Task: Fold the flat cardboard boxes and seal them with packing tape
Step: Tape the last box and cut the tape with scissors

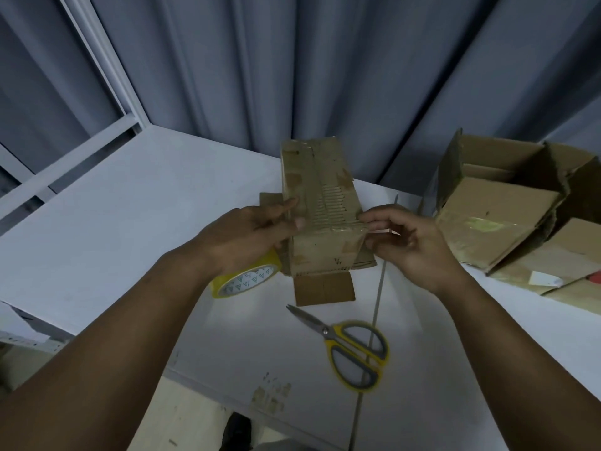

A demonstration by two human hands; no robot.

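A person works on a small, tape-patched cardboard box (pixel 320 203) standing on a white table (pixel 130 206), its loose flap lying flat on the side nearest them. The left hand (pixel 247 236) presses a straight forefinger and thumb against the box's left side, directly over a yellow tape roll (pixel 247 281); whether its hidden fingers hold the roll cannot be told. The right hand (pixel 409 242) pinches the box's right edge with curled fingers, yellow-handled scissors (pixel 351 346) lie nearer the person than the box, and open cartons (pixel 507 203) sit to its right.
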